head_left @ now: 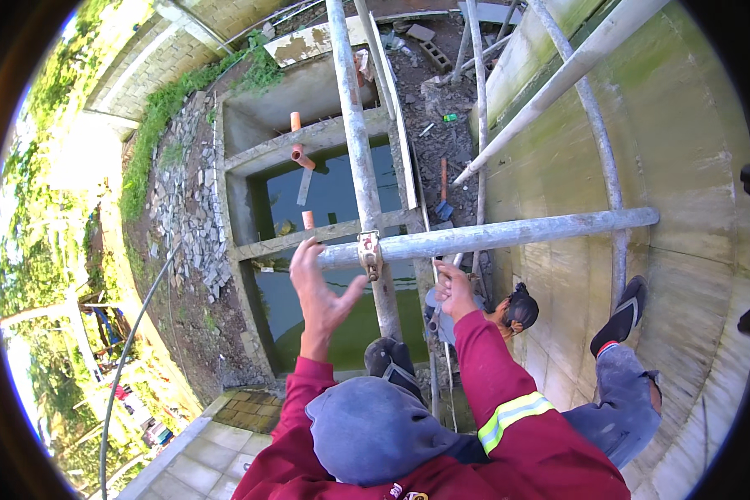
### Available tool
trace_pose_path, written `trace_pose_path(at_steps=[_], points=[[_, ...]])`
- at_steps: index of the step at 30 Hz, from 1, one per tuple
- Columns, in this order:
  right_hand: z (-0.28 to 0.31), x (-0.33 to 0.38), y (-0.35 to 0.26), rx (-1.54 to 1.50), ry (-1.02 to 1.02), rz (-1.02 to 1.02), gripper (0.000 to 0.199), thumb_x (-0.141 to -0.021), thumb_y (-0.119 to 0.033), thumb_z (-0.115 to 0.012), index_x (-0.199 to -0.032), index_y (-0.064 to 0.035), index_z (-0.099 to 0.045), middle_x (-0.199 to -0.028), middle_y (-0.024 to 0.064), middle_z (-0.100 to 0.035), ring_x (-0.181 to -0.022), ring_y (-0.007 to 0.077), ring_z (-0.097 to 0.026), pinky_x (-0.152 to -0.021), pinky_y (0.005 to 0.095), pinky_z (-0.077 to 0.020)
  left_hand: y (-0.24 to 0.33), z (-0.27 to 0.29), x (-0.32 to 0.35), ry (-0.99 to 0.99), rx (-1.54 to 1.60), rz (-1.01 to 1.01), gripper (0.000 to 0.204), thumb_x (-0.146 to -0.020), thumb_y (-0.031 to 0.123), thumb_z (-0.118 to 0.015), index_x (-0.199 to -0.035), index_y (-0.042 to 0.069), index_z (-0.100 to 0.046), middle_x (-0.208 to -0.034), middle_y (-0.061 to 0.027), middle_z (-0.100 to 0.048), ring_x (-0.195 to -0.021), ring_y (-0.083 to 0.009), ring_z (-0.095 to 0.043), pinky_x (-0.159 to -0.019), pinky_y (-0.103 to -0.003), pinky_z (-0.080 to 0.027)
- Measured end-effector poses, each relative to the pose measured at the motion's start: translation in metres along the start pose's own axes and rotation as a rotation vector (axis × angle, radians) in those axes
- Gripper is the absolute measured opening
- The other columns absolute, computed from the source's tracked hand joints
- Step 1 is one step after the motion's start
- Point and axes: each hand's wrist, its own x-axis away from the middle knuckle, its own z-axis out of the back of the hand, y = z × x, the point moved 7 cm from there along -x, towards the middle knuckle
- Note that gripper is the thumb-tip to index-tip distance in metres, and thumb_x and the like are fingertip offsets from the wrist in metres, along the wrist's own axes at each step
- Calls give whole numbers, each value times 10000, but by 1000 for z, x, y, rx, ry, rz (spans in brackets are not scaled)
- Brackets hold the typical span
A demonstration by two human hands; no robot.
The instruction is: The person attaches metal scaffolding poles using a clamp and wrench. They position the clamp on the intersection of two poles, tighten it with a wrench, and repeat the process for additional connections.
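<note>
A: Where is the grey horizontal steel scaffold tube (508,233)?

B: It runs left to right just above both hands, its long axis crossing the view from the rusty metal clamp coupler (369,253) out to the pale green concrete wall (683,150). The coupler fixes it to the grey upright scaffold pole (354,133).

A: And the hands?

B: The left hand (318,287) is open, fingers spread, palm towards the tube, just below its left end and beside the coupler; I cannot tell whether the fingertips touch it. The right hand (454,292) is curled closed around something thin just under the tube, maybe a cord, too small to tell. Both are close to the tube; the left is the one nearer the coupler.

A: Around that?

B: Red sleeves, the right with a yellow-and-silver reflective band (512,414). Another person (517,312) is below, by the wall. Far beneath lies a concrete tank of dark green water (333,192) with orange pipe stubs (300,154). No labels or signs are legible anywhere.
</note>
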Motion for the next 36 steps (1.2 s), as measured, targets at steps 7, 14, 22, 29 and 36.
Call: trace_pose_path(at_steps=[7,14,22,29,36], points=[[-62,-63,43,103,-40,-231,129,-980,-259,-584,-1005,-133,-596,-660,-39,-458,-471,76,-323,-427,257,-243,14,-80,-43,-825,-284,-165,1084,-599,623,-846,-1409,27,-440,-1115,-167,-581,-1037,-366,-617,-925,-469,-485],[-55,-74,49,-93,-204,-334,140,-986,-299,-576,-994,-171,-631,-697,-27,-518,-502,98,-374,-434,254,-264,5,-90,-46,-825,-183,-236,1098,-627,718,-806,-1394,17,-452,-1028,-167,-599,-889,-373,-652,-779,-469,-518],[-74,-83,44,-74,-251,-417,218,-908,-292,-726,-1054,-136,-681,-836,27,-640,-554,145,-521,-430,273,-346,5,-85,-52,-857,-148,-183,986,-699,664,-773,-1383,22,-468,-1000,-134,-602,-880,-329,-657,-747,-442,-514],[-66,-97,55,132,-371,-448,324,-913,-407,-713,-1071,-124,-699,-879,29,-676,-614,140,-597,-444,276,-412,11,-95,-51,-666,-220,-149,851,-638,553,-802,-1266,33,-556,-858,-79,-567,-732,-270,-614,-675,-407,-486],[-96,-61,34,12,-374,-278,334,-967,-375,-674,-1159,-102,-676,-878,-26,-666,-693,89,-615,-514,268,-468,11,-85,-55,-731,-201,-136,895,-610,585,-820,-1268,41,-552,-849,-76,-553,-716,-269,-612,-662,-408,-485]])
